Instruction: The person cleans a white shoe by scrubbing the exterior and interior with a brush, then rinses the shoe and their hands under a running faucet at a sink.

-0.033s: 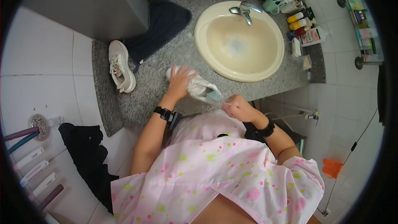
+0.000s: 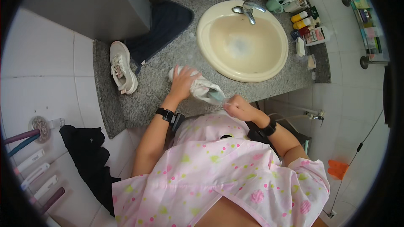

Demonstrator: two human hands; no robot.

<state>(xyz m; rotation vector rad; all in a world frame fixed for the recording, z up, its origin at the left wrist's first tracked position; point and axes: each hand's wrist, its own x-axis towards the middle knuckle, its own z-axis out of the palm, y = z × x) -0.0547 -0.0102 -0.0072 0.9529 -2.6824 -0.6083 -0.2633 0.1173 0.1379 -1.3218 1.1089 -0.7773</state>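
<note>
On the front of the counter lies a white shoe [image 2: 206, 91], its toe to the left and its opening toward my right hand. My left hand [image 2: 182, 83] is closed over the toe part, pressing it against the stone. At the shoe's opening my right hand [image 2: 238, 108] is in a fist around a clear, see-through thing [image 2: 225, 101] that reaches toward the inside of the shoe. Its kind cannot be made out. Something pale blue shows within the opening. A second white shoe [image 2: 122, 68] with laces rests at the counter's left end.
A cream sink [image 2: 202, 44] with a chrome faucet [image 2: 249, 11] is set in the grey granite counter [image 2: 147, 86]. A dark cloth [image 2: 168, 23] lies behind the shoes. Bottles [image 2: 317, 36] and a green mug [image 2: 275, 3] stand at the right. Black cloth [image 2: 86, 155] hangs at lower left.
My right hand has shifted very slightly left, toward the shoe's opening. The left hand and the shoe have stayed in place.
</note>
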